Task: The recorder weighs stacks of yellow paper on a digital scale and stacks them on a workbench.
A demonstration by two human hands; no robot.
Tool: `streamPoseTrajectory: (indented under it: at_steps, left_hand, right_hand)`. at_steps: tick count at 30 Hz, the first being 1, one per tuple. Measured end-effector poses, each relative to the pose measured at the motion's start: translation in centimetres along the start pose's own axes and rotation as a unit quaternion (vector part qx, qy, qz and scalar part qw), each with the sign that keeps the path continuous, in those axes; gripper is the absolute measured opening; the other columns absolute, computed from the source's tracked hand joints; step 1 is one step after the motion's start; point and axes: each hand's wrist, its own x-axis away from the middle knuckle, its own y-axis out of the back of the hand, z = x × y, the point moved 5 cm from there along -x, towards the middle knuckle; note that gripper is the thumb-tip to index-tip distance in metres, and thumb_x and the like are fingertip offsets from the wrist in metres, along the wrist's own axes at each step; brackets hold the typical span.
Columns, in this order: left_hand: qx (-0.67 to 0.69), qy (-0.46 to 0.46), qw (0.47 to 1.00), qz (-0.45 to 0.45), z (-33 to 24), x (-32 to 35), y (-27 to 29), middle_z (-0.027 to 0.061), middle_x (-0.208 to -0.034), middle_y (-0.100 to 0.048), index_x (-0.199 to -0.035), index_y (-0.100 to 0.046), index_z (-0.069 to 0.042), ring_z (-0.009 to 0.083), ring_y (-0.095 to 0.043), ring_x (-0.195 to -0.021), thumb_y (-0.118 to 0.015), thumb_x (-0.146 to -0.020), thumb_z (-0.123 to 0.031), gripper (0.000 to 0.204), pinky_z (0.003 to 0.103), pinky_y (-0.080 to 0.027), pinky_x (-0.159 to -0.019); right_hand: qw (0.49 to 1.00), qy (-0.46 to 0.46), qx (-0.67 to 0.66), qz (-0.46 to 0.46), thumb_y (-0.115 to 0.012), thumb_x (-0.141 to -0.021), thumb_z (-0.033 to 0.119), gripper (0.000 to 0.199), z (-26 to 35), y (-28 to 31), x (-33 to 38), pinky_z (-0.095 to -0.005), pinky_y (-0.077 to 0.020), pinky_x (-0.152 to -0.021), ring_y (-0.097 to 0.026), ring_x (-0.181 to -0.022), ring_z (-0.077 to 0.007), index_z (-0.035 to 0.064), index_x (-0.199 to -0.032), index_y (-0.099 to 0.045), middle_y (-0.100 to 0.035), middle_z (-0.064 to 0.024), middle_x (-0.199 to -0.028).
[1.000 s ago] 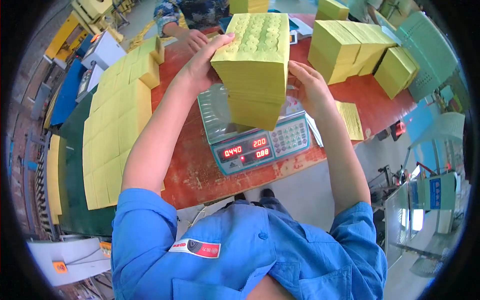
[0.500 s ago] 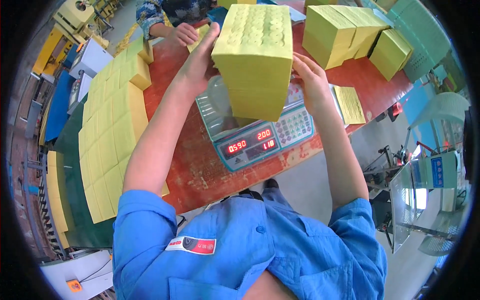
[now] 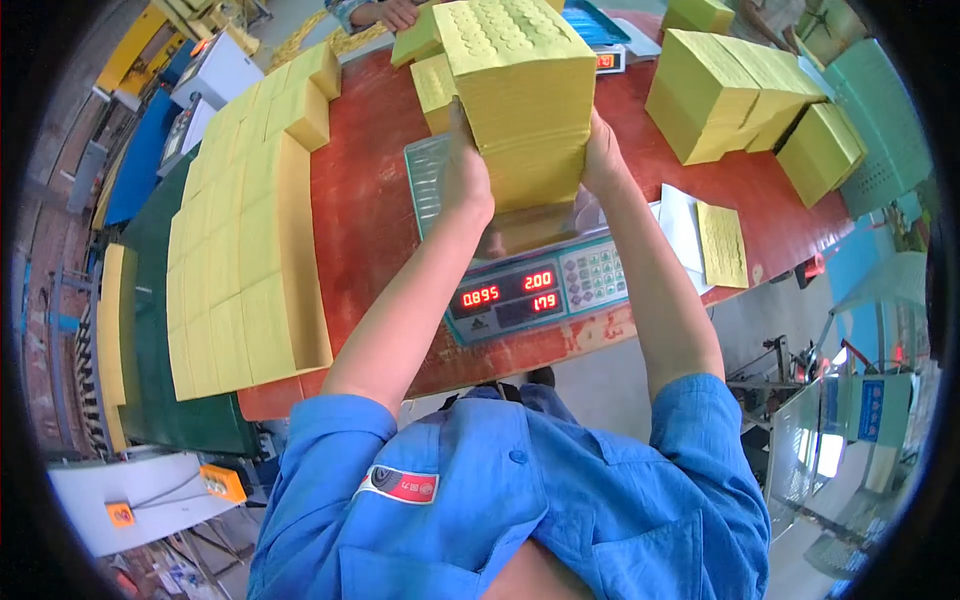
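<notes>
A tall block of stacked yellow sheets [image 3: 530, 105] with rows of round embossed marks on top stands between my two hands. My left hand [image 3: 468, 168] presses its left side low down, fingers partly hidden behind it. On the opposite side, my right hand [image 3: 602, 155] grips the block near its lower part, fingers also out of sight. Below is a digital scale [image 3: 510, 295] with a clear pan and red lit digits. Whether the block's base rests fully on the pan I cannot tell.
Many yellow blocks [image 3: 235, 250] line the left in rows. More yellow stacks [image 3: 705, 100] stand at the back right. Beside the scale lies a thin yellow sheet stack [image 3: 722, 245] on white paper. A co-worker's hand [image 3: 398, 13] and a second scale [image 3: 608, 60] are at the far side.
The yellow block and both hands have moved away from me, over the scale's pan. My left hand has slid lower on its side. The scale's lit digits differ.
</notes>
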Motion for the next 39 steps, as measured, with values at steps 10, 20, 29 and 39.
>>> streamPoseTrajectory:
  at_steps: [10,20,29,39]
  left_hand:
    - [-0.098,-0.108,0.988,-0.055,-2.3,9.5,4.1,0.0165,-0.158,-0.028,-0.152,-0.028,-0.001,0.0264,-0.026,-0.146,-0.028,-0.102,-0.058,0.076,0.045,-0.017,-0.119]
    - [-0.156,-0.219,0.954,-0.135,-2.4,26.2,5.2,0.0195,-0.127,-0.06,-0.126,-0.053,0.002,0.0286,-0.057,-0.117,-0.025,-0.106,-0.044,0.057,0.042,-0.045,-0.099]
    - [-0.176,-0.198,0.953,-0.144,-2.0,27.9,5.9,0.0201,-0.12,-0.062,-0.124,-0.054,0.002,0.0271,-0.062,-0.106,-0.028,-0.106,-0.043,0.055,0.04,-0.048,-0.092]
    - [-0.174,-0.162,0.964,-0.118,-2.1,25.0,6.3,0.0194,-0.113,-0.065,-0.118,-0.057,0.002,0.0256,-0.064,-0.1,-0.028,-0.106,-0.042,0.055,0.038,-0.049,-0.088]
  right_hand:
    - [0.99,0.083,0.086,0.08,-0.036,-0.105,0.04,0.057,-0.9,3.8,7.7,-0.0405,-0.0245,-0.116,-0.033,-0.142,-0.0253,0.0011,-0.147,-0.038,-0.038,-0.0124,-0.153]
    - [0.998,0.014,0.021,0.063,-0.039,-0.102,0.042,0.065,-1.4,8.4,22.8,-0.0459,-0.0219,-0.117,-0.031,-0.145,-0.029,-0.0036,-0.148,-0.033,-0.036,-0.0185,-0.154]
    - [0.999,-0.015,-0.008,0.043,-0.044,-0.101,0.036,0.057,-2.2,9.9,24.0,-0.0447,-0.029,-0.114,-0.042,-0.137,-0.0291,-0.0035,-0.141,-0.044,-0.048,-0.0184,-0.145]
    - [0.999,-0.004,-0.019,0.039,-0.045,-0.099,0.029,0.05,-2.6,9.9,23.5,-0.0451,-0.034,-0.111,-0.048,-0.132,-0.0314,-0.0053,-0.135,-0.049,-0.053,-0.0204,-0.139]
